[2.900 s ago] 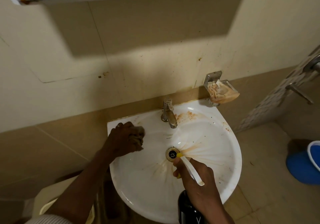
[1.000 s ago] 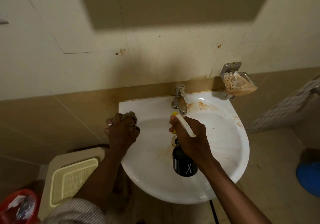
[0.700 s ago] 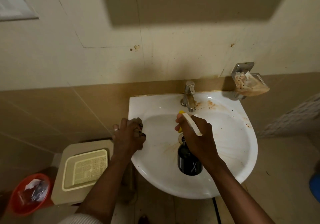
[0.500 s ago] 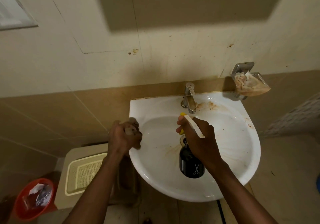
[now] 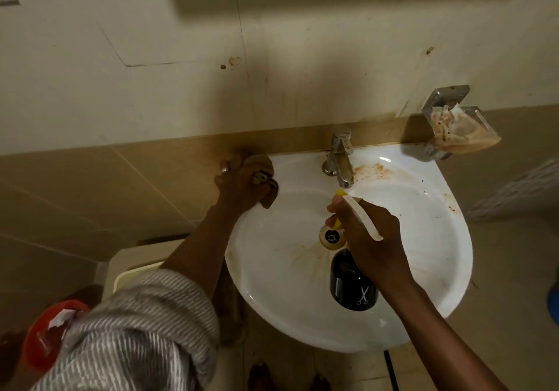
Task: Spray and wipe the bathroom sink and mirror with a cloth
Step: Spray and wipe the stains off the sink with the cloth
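My left hand, gripping the cloth, is now up at the sink's back left corner, farther from me than a moment ago. My striped sleeve fills more of the view.

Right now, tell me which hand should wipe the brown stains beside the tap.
Left, probably. The left hand already grips the cloth at the sink's back left rim. The right hand is busy holding the spray bottle, though it is nearer the stains.
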